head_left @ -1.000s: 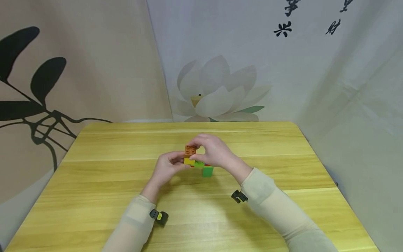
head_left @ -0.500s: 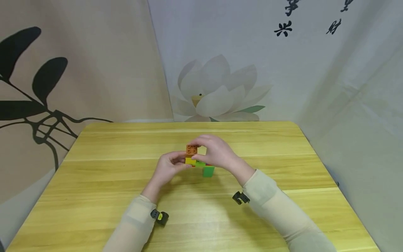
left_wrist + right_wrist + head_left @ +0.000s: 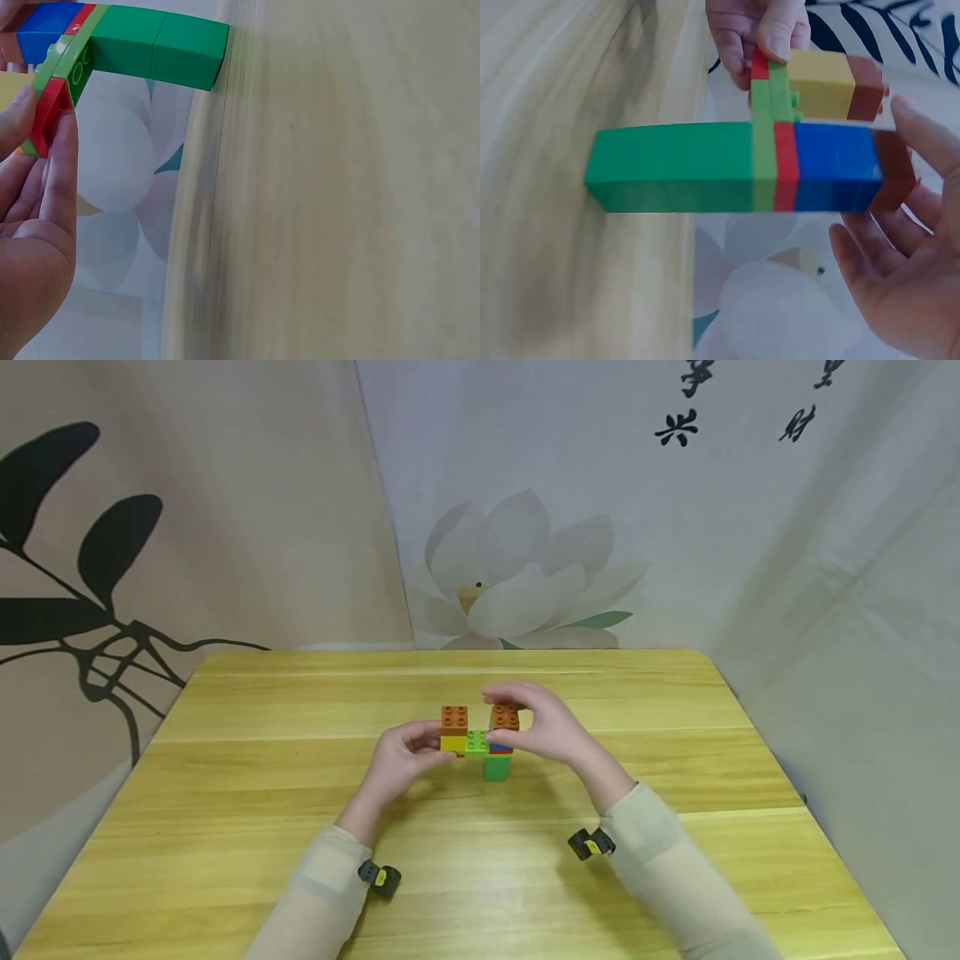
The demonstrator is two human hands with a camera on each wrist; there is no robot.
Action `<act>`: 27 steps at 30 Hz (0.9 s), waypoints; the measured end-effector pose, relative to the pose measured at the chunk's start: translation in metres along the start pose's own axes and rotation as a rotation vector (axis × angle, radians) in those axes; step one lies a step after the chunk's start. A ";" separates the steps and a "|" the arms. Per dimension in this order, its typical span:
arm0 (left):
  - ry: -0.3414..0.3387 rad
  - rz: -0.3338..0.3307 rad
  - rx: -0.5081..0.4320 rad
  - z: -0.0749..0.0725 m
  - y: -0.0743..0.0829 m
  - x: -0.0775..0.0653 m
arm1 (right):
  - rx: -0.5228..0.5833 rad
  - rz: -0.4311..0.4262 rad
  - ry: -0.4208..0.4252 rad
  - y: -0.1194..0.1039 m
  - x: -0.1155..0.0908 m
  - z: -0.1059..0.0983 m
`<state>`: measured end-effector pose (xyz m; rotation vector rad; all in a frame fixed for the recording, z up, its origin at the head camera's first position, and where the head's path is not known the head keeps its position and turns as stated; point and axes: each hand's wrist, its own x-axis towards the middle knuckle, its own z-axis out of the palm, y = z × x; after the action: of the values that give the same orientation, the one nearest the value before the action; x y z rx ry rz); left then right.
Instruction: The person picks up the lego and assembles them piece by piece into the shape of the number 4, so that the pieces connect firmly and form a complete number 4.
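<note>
A toy brick structure stands upright on the table, its column of green bricks at the bottom. Above the column come a light green piece, a thin red piece, a blue brick and a brown brick. On the left, a yellow brick carries a second brown brick. My left hand pinches the left end around a red piece under the yellow brick. Thumb in front and fingers behind, my right hand holds the right brown brick.
The wooden table extends around the structure on all sides. Behind its far edge hangs a printed curtain. A small black camera sits on each wrist, the left camera and the right camera.
My right hand has moved right, from the left brown brick to the right one, uncovering the light green studs and the blue brick. My left hand has kept its hold.
</note>
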<state>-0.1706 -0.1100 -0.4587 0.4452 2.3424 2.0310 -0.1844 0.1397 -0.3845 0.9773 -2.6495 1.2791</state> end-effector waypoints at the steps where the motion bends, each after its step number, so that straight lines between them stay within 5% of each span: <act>1: 0.002 -0.004 0.002 0.000 0.000 0.000 | 0.029 0.025 0.008 0.004 -0.003 0.001; 12: 0.014 -0.036 0.020 -0.002 -0.001 -0.002 | 0.277 0.225 0.069 0.034 -0.034 0.020; 27: 0.029 -0.044 0.007 0.000 0.000 -0.003 | 0.449 0.258 0.164 0.045 -0.044 0.040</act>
<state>-0.1679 -0.1106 -0.4596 0.3629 2.3539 2.0249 -0.1654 0.1548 -0.4554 0.5332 -2.4720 1.9749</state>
